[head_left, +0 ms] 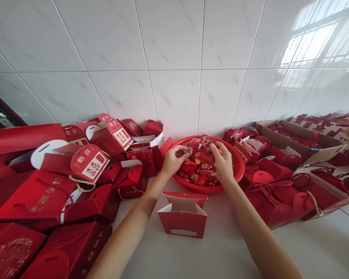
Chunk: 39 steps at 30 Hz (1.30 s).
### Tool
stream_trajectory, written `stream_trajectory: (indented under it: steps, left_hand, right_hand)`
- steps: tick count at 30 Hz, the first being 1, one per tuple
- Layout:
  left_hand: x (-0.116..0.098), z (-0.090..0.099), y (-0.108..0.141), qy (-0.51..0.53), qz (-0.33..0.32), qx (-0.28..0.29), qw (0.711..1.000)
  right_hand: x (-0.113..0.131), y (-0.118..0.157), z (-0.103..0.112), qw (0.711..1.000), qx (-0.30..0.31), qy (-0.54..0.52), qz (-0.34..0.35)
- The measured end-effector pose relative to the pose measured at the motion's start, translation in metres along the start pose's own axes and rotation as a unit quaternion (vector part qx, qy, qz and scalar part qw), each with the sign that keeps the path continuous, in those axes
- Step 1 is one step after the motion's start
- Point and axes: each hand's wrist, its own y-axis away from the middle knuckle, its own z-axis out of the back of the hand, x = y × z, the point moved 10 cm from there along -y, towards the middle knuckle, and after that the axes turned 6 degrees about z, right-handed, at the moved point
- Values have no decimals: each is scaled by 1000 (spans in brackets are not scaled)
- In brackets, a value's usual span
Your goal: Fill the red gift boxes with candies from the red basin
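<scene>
Both my hands are over a round red plastic basin [241, 175] heaped with red-wrapped candies [205, 174]. My left hand [173, 159] reaches in at the left side, its thumb and fingers pinched on a small wrapped candy [189, 151] with dark lettering. At the right side, my right hand [223, 159] is closed with fingertips against a red candy wrapper [206, 142]; its grip is partly hidden. On the table between my forearms stands a red paper gift box [182, 224], upright with its top open and white inside.
Many red gift boxes [90, 164] with flaps and cord handles crowd the left side. More red boxes [275, 174] are piled at the right, beside an open cardboard carton [279, 130]. A tiled wall [174, 93] rises behind the white table [168, 257].
</scene>
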Motion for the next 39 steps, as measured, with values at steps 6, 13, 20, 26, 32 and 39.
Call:
stream_trajectory:
  steps: [6, 13, 20, 26, 32, 39]
  left_hand:
    - [0, 5, 1, 62, 7, -11, 998]
    - [-7, 15, 10, 146, 34, -26, 988]
    - [-55, 44, 32, 181, 23, 10, 983]
    - [-148, 58, 80, -10, -50, 134, 990]
    - [-160, 38, 123, -207, -55, 332, 919]
    - [-140, 30, 124, -212, -13, 358, 909]
  right_hand:
    - [-13, -2, 1, 1000, -1, -8, -26]
    - [-18, -1, -1, 999, 14, -27, -45]
    - [17, 12, -23, 991, 81, -95, -43]
    - [77, 45, -53, 963, 224, -149, -26]
    - [80, 76, -65, 939, 332, -46, -70]
    - [82, 71, -64, 941, 327, -42, -73]
